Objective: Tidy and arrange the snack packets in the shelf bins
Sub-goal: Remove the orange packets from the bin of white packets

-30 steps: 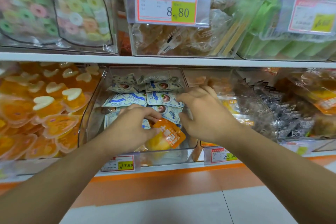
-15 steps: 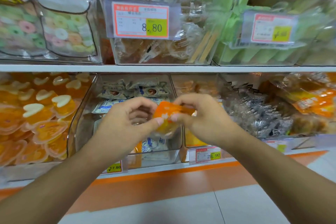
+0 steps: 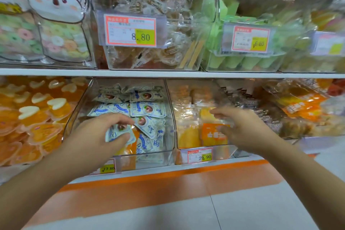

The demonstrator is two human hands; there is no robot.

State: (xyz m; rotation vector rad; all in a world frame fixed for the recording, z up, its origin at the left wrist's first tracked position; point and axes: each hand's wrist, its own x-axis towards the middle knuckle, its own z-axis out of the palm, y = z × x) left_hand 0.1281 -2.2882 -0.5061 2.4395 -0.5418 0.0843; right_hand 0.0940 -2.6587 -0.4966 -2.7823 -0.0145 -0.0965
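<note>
The middle clear bin (image 3: 169,142) on the lower shelf holds several white-and-blue snack packets (image 3: 147,109). My left hand (image 3: 97,134) reaches into its front, and its thumb and fingers pinch one white-and-blue packet (image 3: 119,133). An orange packet (image 3: 130,155) shows low in that same bin under the white ones. In the bin (image 3: 222,150) to the right, an orange packet (image 3: 212,135) stands among yellow and orange ones. My right hand (image 3: 246,129) hovers just beside it with fingers spread and blurred, holding nothing.
Orange heart-shaped jelly cups (image 3: 35,115) fill the bin on the left. Dark-wrapped snacks (image 3: 261,110) and orange bags (image 3: 302,106) lie to the right. The upper shelf (image 3: 168,73) carries clear bins with price tags (image 3: 130,31). Orange trim and grey floor lie below.
Both hands held the orange packet together in front of the middle bin. Now they are apart: the right moved to the right bin, where the packet stands, and the left dropped onto a white-and-blue packet.
</note>
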